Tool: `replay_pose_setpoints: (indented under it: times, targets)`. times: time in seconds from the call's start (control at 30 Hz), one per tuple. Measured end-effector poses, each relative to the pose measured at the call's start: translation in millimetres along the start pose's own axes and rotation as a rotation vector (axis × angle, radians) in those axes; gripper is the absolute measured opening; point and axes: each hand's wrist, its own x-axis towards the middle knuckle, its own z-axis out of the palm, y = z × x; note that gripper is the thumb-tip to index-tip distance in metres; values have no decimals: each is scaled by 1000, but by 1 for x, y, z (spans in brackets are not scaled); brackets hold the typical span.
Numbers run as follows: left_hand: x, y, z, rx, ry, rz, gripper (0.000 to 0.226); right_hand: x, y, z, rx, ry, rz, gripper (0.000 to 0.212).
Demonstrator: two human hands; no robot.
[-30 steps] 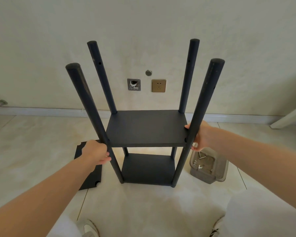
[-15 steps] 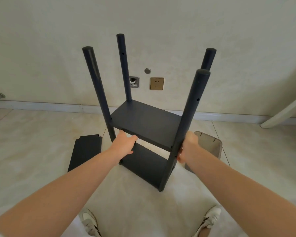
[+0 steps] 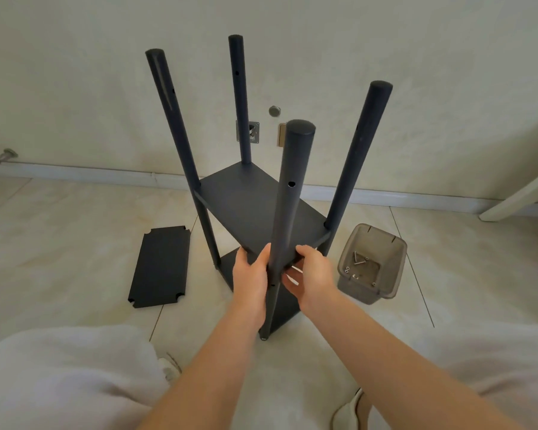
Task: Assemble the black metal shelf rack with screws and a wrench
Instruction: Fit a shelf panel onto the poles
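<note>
The black metal rack [image 3: 255,209] stands upright on the tiled floor, one corner post turned toward me, with two shelves fixed between its posts. My left hand [image 3: 250,276] lies against the left side of the nearest post [image 3: 288,206] at the upper shelf's edge, thumb on the post. On the post's right, my right hand [image 3: 312,276] grips the shelf edge with curled fingers. A loose black shelf panel [image 3: 160,265] lies flat on the floor to the left. No wrench shows in either hand.
A translucent grey bin [image 3: 371,263] holding several screws and small parts stands on the floor right of the rack. The wall, its sockets and a white baseboard [image 3: 75,172] run behind. My knees and shoes [image 3: 168,364] fill the bottom.
The rack has turned so a corner post faces me. Both hands came together from the two front posts onto the nearest post and shelf edge.
</note>
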Motion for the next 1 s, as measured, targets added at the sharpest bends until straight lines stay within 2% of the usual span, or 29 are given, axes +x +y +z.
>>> replay_pose_setpoints:
  times: [0.1,0.17,0.27,0.33,0.4,0.47,0.53,0.63,0.77,1.0]
  targets:
    - [1,-3,-5,29,3,33,26,1,-4,-8,-109,-8,-27,30]
    - [1,-2,-9,62,-21,39,28,-1,-10,-11,-206,-4,-9,31]
    - [1,-1,-11,90,-35,32,41,0,-32,-20,-396,-60,39,54]
    - [2,1,-12,78,-27,5,50,5,-50,-32,-602,0,-65,61]
    - [4,1,-15,37,-50,-14,43,13,-63,-44,-798,68,-277,49]
    - [4,2,-17,19,-79,-24,32,14,-69,-50,-914,-103,-424,53]
    - [4,3,-18,3,-95,-25,30,16,-72,-52,-911,-245,-442,57]
    - [4,4,-20,7,-111,-19,33,16,-73,-54,-856,-313,-472,49]
    - [3,6,-28,18,-159,-19,31,20,-66,-54,-816,-304,-511,37]
    - [1,5,-34,48,-199,-7,30,29,-57,-50,-804,-282,-493,37]
